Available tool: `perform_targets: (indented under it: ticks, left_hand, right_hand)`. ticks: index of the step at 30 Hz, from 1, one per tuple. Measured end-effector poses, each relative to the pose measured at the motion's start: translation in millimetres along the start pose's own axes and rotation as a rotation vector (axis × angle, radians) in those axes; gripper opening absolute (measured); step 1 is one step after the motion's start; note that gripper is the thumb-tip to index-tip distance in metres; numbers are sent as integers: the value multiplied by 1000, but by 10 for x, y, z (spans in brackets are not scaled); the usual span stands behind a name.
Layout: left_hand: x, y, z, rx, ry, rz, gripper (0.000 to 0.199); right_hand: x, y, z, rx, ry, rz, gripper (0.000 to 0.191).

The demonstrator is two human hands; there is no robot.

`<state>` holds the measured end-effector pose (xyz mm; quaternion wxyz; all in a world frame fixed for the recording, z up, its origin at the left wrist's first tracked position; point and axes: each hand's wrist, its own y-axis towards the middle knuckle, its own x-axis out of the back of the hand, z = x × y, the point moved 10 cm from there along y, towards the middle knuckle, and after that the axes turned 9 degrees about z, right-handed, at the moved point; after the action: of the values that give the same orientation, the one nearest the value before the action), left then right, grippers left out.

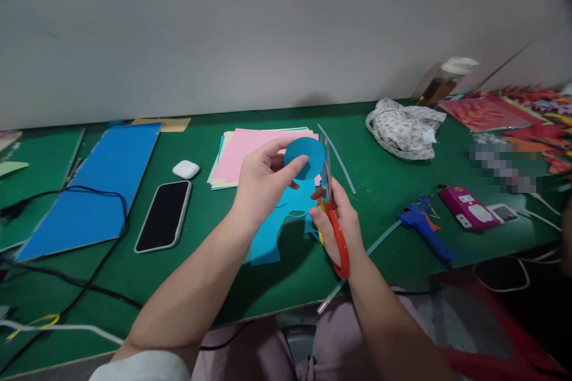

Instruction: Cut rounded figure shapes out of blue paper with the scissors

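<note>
Between the thumb and fingers of my left hand [263,175] is a round blue paper disc [308,155], held up above the table. My right hand [344,214] grips a pair of scissors [340,244] with red and yellow handles. Their blades point away from me and lie along the disc's right edge; whether they touch the paper is hard to tell. Under both hands lie blue paper offcuts [266,244] with curved cut-outs. Behind them, a stack of coloured paper [232,158] with a pink sheet on top is partly hidden by my left hand.
A phone [164,217], a white earphone case [186,169] and a blue board [96,184] lie left, with black cables across. To the right are a blue glue gun [424,229], a purple box [467,207], a patterned cloth pouch [404,130] and a bottle [442,86].
</note>
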<state>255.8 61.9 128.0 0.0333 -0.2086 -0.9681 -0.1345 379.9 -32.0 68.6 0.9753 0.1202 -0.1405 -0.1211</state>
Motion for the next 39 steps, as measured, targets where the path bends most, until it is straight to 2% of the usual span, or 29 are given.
perform_targets:
  ticks: [21,31,39]
  left_hand:
    - [71,8,-43,-23,34,-36,28]
    - [102,18,-51,-25,37,-40,28]
    - [156,17,-61,-19,16,-67,30]
  right_hand:
    - [-23,-4,-31,15,-55,16,51]
    - [-46,15,-25,13,-86,90,49]
    - [-50,24,-38,13,-112,95,47]
